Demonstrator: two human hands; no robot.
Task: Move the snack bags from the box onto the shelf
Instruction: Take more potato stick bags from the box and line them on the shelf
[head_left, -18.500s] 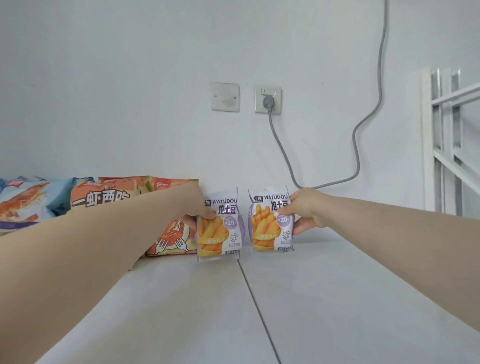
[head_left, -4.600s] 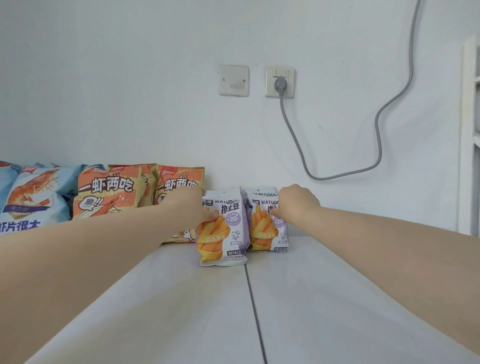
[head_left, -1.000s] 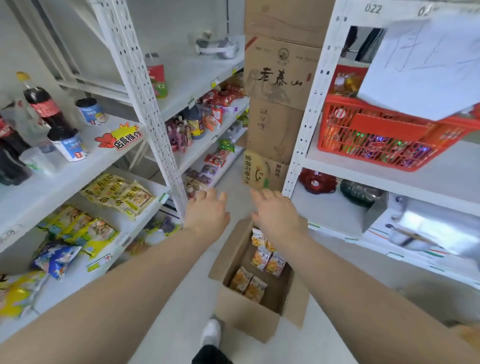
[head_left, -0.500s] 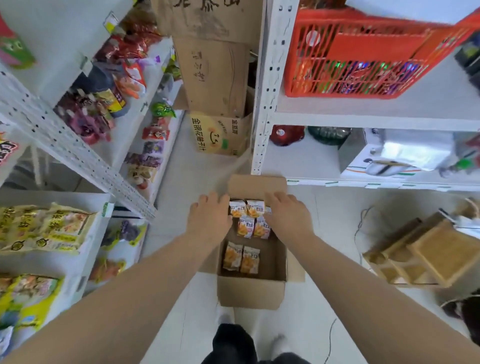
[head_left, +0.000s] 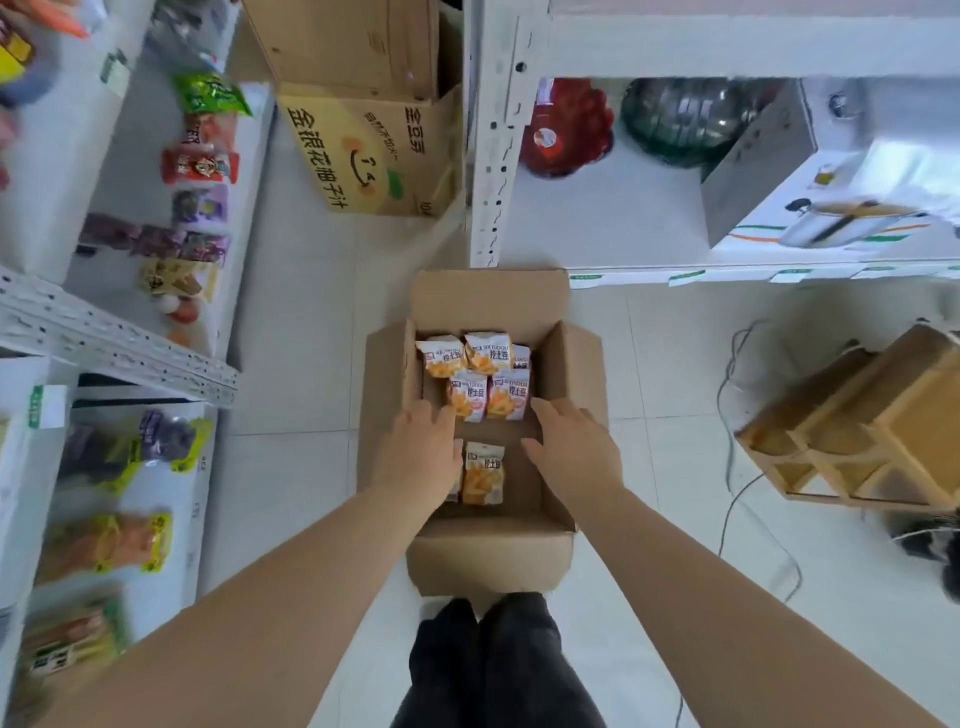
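Both hands hover over the open cardboard box (head_left: 488, 566) on the floor (head_left: 306, 478), fingers out and loose, nothing held. One potato-stick snack bag (head_left: 484, 474) lies flat between them, its long axis pointing away from me. It's just beside my left hand (head_left: 421, 457) and a little further from my right hand (head_left: 571, 452). A pair of bags (head_left: 489, 400) sits just past my fingertips. The box flaps (head_left: 576, 364) stand open at the sides, and I judge the reach clear.

The left hand (head_left: 421, 457) and right hand (head_left: 571, 452) have come down into the cardboard box (head_left: 488, 561). The left hand now covers part of the near snack bags (head_left: 484, 473).
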